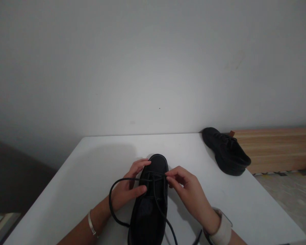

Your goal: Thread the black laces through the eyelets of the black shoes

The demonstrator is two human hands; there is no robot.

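Bracing shoe, left hand spread under lace, right hand pinching flap edge, second shoe at right

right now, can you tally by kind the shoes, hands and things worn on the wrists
Shoes: 2 (near shoe, far shoe)
Hands: 2 (left hand, right hand)
Wristwear: 2 (silver bangle, pale wristband)
Total: 6
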